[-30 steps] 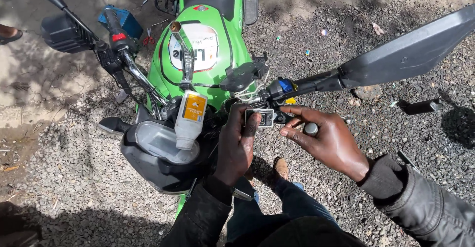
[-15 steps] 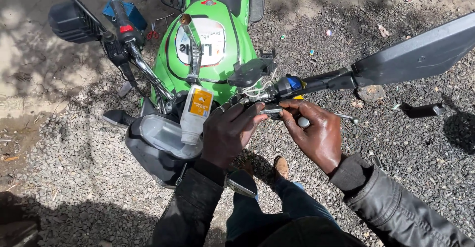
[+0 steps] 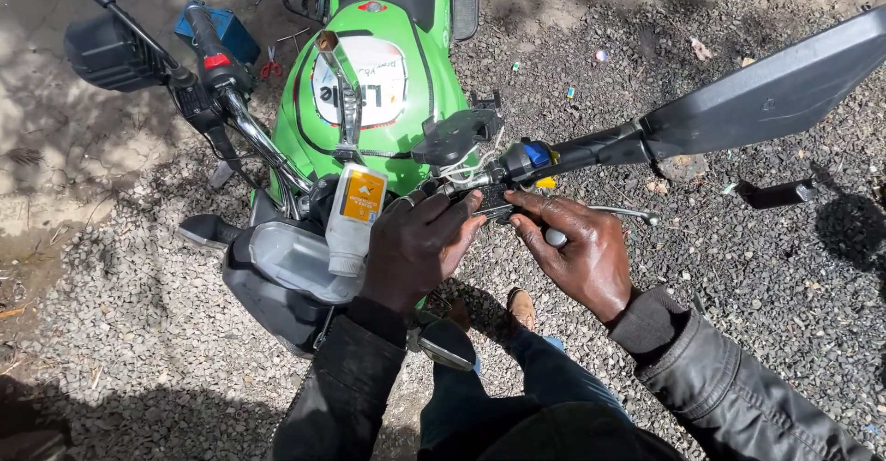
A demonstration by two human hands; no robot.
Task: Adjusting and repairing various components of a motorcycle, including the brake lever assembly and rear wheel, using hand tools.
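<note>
Head view looks down on a green motorcycle point(image 3: 388, 138) standing on grey gravel point(image 3: 757, 295), its front end toward the person. Its handlebar point(image 3: 268, 147) runs across the frame, with a long dark mirror point(image 3: 775, 92) out on one side and a smaller dark mirror point(image 3: 106, 55) on the other. A grey headlight cowl point(image 3: 286, 263) sits low at the front, and a white bottle with an orange label point(image 3: 355, 216) rests upright against it, just beside the left hand. A blue box point(image 3: 235, 32) lies on the ground past the far grip.

Both hands meet at the switch and lever cluster point(image 3: 494, 193) by the blue-capped grip point(image 3: 535, 156). The left hand point(image 3: 415, 249) is curled closed over the inner part of that cluster, steadying it. The right hand point(image 3: 577, 253) has its fingers narrowed to a pinch on the small fitting; a small light-coloured piece shows under its palm, too hidden to name. A thin silver lever point(image 3: 623, 212) juts out just beyond the right fingers.

Judging from this, the work goes best with the left hand holding the cluster firm while the right fingertips work the small part squarely, kept over the bike, since anything dropped would vanish into the gravel.
</note>
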